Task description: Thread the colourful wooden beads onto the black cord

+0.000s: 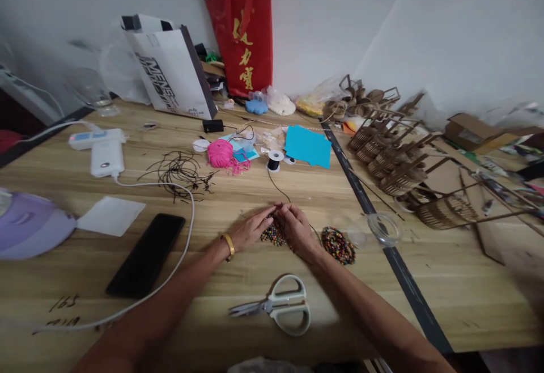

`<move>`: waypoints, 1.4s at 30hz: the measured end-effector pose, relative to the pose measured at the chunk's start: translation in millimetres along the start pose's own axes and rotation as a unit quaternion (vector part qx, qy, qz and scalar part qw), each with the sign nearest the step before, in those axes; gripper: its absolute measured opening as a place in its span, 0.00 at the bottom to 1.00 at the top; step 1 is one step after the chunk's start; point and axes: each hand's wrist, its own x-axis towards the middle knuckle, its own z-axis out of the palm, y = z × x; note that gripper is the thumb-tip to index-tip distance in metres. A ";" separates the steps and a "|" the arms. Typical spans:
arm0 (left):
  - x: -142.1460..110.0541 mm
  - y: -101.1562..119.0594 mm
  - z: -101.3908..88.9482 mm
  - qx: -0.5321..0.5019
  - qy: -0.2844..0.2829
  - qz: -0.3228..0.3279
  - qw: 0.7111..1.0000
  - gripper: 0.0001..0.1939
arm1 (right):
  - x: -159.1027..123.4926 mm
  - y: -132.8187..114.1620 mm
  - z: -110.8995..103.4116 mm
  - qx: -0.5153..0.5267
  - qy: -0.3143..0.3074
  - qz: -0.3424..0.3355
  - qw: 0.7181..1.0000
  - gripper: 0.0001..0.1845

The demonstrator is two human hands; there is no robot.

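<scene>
My left hand and my right hand meet at the fingertips above a small heap of multicoloured beads. A thin black cord runs from a white spool to my right hand, where the fingers are pinched on it; more dark cord shows beyond that wrist. The left fingers are pinched too, but what lies between them is too small to make out. To the right of my right hand lies a coil of strung coloured beads. Scissors with pale handles rest between my forearms.
A black phone and a white cable lie to the left. Cut black cords, pink yarn and blue sheets are farther back. Small woven baskets and a clear ring-shaped roll sit at the right.
</scene>
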 end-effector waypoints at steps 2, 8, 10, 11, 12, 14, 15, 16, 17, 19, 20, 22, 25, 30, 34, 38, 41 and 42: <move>0.1 1.8 -1.3 -0.022 -0.005 -0.015 1.000 0.24 | -4.2 -6.1 -3.2 0.031 0.021 0.018 0.999 0.21; -2.5 5.6 -7.4 -0.108 0.000 -0.034 0.994 0.24 | -28.0 -36.5 -22.7 -0.047 -0.003 -0.030 0.998 0.17; -4.3 10.5 -10.6 -0.139 0.020 -0.034 0.990 0.23 | -37.3 -45.5 -28.5 -0.063 -0.014 -0.043 0.997 0.15; -5.2 14.4 -12.1 -0.148 0.033 -0.027 0.988 0.23 | -41.9 -49.4 -30.6 -0.067 -0.015 -0.046 0.997 0.15; -6.1 19.2 -13.3 -0.152 0.052 -0.018 0.987 0.22 | -46.4 -53.0 -31.9 -0.072 -0.013 -0.049 0.996 0.14; -7.6 30.5 -14.5 -0.147 0.071 0.021 0.986 0.19 | -54.5 -59.0 -32.0 -0.088 -0.009 -0.060 0.994 0.13; -8.3 36.4 -14.3 -0.143 0.079 0.044 0.986 0.19 | -57.9 -61.4 -30.9 -0.100 -0.008 -0.073 0.992 0.12; -8.9 42.0 -13.7 -0.142 0.069 0.066 0.985 0.20 | -60.7 -63.3 -29.0 -0.114 -0.012 -0.089 0.989 0.11; -9.6 47.0 -12.8 -0.144 0.059 0.087 0.984 0.21 | -62.7 -64.8 -26.6 -0.126 -0.013 -0.117 0.985 0.10; -11.1 54.3 -10.5 -0.139 0.036 0.122 0.982 0.22 | -64.3 -66.1 -21.1 -0.158 -0.040 -0.185 0.969 0.06; -11.8 56.4 -9.4 -0.137 0.036 0.135 0.981 0.23 | -63.9 -65.9 -18.4 -0.172 -0.059 -0.218 0.959 0.05; -12.8 57.9 -7.9 -0.128 0.025 0.133 0.983 0.21 | -61.2 -64.1 -14.3 -0.194 -0.094 -0.261 0.941 0.05; -13.0 55.9 -7.3 -0.103 0.012 0.113 0.988 0.17 | -55.3 -59.4 -12.7 -0.212 -0.122 -0.261 0.934 0.05; -12.6 50.9 -10.1 -0.082 0.009 0.099 0.992 0.15 | -48.2 -52.1 -16.0 -0.154 -0.124 -0.179 0.964 0.02; -12.2 50.2 -12.5 -0.081 0.028 0.096 0.992 0.14 | -48.1 -46.6 -16.6 -0.092 -0.117 -0.119 0.982 0.05; -11.7 53.5 -11.8 -0.069 0.040 0.119 0.990 0.14 | -52.9 -44.7 -16.7 -0.054 -0.129 -0.088 0.986 0.07; -12.4 57.8 -11.6 -0.062 0.047 0.140 0.987 0.13 | -57.8 -46.0 -18.0 -0.042 -0.153 -0.070 0.985 0.07; -12.9 59.3 -12.2 -0.066 0.050 0.142 0.986 0.13 | -59.3 -46.1 -18.8 -0.042 -0.167 -0.064 0.983 0.06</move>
